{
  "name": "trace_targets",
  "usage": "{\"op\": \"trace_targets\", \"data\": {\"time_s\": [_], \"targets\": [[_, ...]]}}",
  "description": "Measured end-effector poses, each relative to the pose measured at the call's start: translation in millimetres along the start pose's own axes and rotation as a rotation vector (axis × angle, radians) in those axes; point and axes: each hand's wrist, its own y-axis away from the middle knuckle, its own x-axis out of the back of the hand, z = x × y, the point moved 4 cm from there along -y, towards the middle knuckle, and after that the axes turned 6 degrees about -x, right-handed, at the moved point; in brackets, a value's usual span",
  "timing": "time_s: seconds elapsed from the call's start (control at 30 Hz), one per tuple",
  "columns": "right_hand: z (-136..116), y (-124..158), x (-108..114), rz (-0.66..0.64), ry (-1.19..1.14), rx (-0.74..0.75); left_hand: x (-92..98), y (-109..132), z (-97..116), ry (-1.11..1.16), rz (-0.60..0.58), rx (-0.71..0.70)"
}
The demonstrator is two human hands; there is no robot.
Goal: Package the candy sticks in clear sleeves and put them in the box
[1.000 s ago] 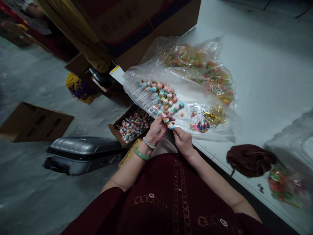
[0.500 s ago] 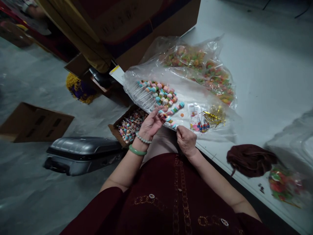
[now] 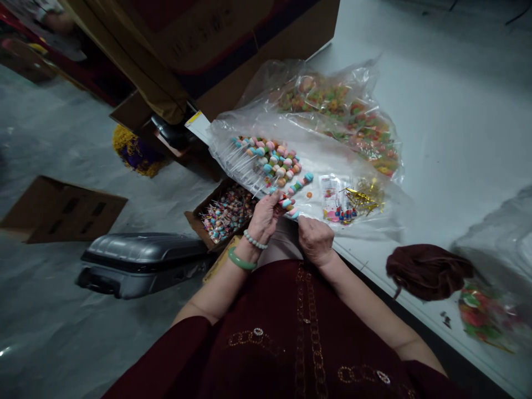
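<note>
Left hand [image 3: 265, 220] shifted rightward, its fingers closed on a candy stick [image 3: 287, 203]

Half a second earlier, the fingers of the left hand were held loosely spread; now they are drawn together, and the candy stick is pinched between thumb and fingertips. It is held slanting at the centre of the frame, its lower end pointed right and down. That lower end is met by the right hand [image 3: 316, 238], which has barely been moved and is curled like a fist. Whether the tip is gripped there cannot be told.

On the left wrist a beaded bracelet [image 3: 255, 240] and a green bangle [image 3: 241, 259] are worn. Just above the hands, a pile of candy sticks [image 3: 279, 158] is laid on clear plastic [image 3: 390, 219], their white ends pointed left. One more stick [image 3: 300, 183] and an orange ring [image 3: 308, 194] are seen near the pinched one. Right of centre, gold ties [image 3: 364, 200] are placed beside a printed packet [image 3: 331, 191]. Left of the hands, small sweets [image 3: 226, 213] are heaped in a cardboard box [image 3: 193, 221]. At the lower right, a brown cloth [image 3: 428, 271] is set on the white table [image 3: 453, 133].
</note>
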Motion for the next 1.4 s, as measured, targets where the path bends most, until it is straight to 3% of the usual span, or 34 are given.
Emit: {"op": "trace_targets", "data": {"time_s": [0.13, 0.33, 0.5, 0.67, 0.9, 0.97, 1.17, 1.4], "targets": [[0, 3, -2, -0.073, -0.199, -0.102, 9.1, -9, 7, 0.045, 0.053, 0.097], [10, 8, -21, -0.341, -0.882, -0.661, 7.8, -16, 4, 0.174, 0.144, 0.148], [10, 10, -34, -0.503, -1.256, -0.943, 1.3, -14, 4, 0.139, 0.049, 0.055], [15, 11, -36, -0.481, -1.175, -0.925, -3.9, -10, 5, 0.059, -0.115, -0.007], [13, 5, -23, -0.349, -0.757, -0.596, -8.8, -2, -3, -0.022, -0.173, -0.024], [12, 3, -25, -0.361, -0.808, -0.637, -10.5, 0, -7, -0.020, -0.181, -0.014], [14, 5, -43, -0.583, -1.451, -1.067, -8.1, -1, -4, -0.018, -0.173, 0.066], [23, 0, -33, -0.728, -1.433, -1.038, -7.2, -1, -4, -0.070, -0.150, 0.033]]}}
